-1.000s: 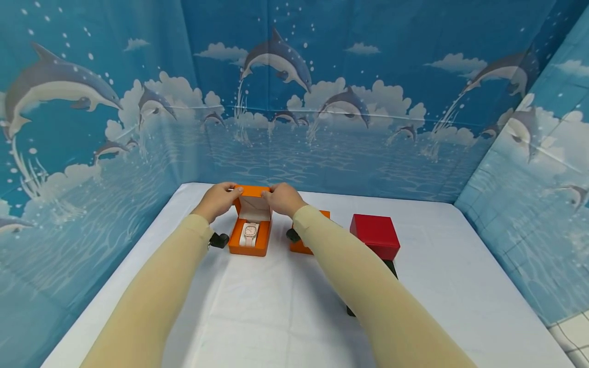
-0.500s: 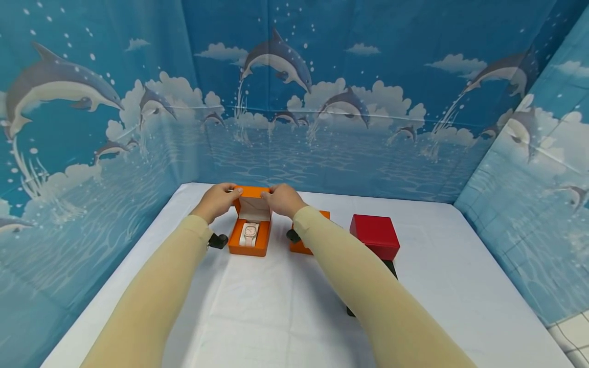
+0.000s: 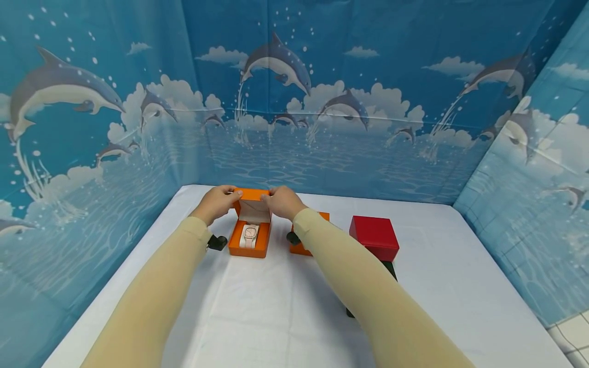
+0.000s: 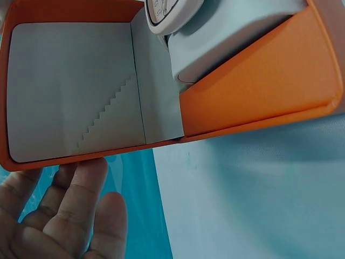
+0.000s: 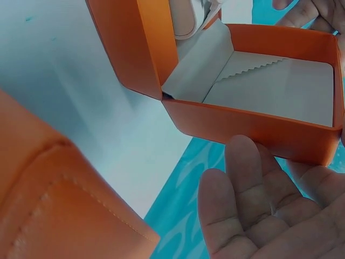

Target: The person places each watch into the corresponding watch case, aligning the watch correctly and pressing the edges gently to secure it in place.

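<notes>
An orange watch box point(image 3: 233, 251) stands with its lid raised on the white table. Inside it a watch point(image 3: 250, 233) with a pale pink strap sits around a white cushion. My left hand point(image 3: 214, 204) grips the lid's upper left corner, thumb on the front and fingers behind. At the opposite corner my right hand point(image 3: 284, 203) holds the lid point(image 3: 251, 193) the same way. In the left wrist view, the lid's pale lining point(image 4: 70, 81) faces the camera, with the left fingers point(image 4: 81, 197) along its outer side. The right wrist view has right fingers point(image 5: 245, 167) against the lid's other side.
A second orange box point(image 3: 301, 249) stands right of the first, partly behind the right wrist. Further right sits a red box point(image 3: 374, 235), with a dark object point(image 3: 391, 269) partly hidden below it. A dolphin-print curtain point(image 3: 294, 148) hangs behind the table.
Both hands keep their hold on the raised lid and the box stays in place. The whole head view has shifted very slightly downward in the frame.
</notes>
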`<state>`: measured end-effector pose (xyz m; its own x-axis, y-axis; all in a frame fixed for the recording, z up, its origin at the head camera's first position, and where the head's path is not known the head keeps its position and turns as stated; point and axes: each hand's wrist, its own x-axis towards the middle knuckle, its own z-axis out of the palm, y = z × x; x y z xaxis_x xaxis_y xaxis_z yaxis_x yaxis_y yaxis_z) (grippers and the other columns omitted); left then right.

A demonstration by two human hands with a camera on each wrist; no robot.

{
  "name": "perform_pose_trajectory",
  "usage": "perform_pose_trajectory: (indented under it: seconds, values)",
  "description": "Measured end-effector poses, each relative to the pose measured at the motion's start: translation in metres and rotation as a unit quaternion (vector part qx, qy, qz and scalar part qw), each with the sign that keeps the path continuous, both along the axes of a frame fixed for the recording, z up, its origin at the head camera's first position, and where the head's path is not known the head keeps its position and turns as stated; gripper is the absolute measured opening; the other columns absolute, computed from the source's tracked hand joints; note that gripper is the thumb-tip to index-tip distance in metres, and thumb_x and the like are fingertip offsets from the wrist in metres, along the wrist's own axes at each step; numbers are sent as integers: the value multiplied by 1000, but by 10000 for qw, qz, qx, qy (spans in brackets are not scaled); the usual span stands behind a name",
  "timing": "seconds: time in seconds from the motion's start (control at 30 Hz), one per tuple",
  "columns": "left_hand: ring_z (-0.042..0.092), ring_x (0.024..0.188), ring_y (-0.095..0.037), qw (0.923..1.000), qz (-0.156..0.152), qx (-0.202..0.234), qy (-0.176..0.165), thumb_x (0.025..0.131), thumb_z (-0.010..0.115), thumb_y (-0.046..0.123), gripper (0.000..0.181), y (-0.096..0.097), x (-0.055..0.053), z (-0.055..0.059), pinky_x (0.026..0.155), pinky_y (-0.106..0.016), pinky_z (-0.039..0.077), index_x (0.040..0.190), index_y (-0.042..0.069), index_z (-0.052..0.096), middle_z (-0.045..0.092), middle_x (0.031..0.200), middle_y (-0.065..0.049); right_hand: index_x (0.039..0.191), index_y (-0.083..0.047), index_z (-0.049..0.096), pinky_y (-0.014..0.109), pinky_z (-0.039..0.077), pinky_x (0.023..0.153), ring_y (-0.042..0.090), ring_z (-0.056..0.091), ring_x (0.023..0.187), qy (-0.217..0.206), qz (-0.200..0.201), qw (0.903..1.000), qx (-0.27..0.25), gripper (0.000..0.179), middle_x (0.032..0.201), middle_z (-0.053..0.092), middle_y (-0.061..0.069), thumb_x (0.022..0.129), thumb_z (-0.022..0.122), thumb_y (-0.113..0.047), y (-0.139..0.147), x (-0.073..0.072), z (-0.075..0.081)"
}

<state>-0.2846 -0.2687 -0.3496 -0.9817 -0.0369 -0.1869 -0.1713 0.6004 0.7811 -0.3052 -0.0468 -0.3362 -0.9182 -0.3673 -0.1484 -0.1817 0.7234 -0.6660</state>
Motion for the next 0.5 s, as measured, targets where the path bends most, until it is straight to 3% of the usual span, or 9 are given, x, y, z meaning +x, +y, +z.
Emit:
perform_pose_trajectory:
  seconds: [0.5]
  values:
    - [54,142,-38,10000,-9,33,-19,110,51,49,61,0,-1,-1,116,-53,48,160,16,44,48,161,-14,159,-12,47,50,47,118,31,49,149,11,17,10000,61,60,162,51,9,110,53,-45,1,0,-1]
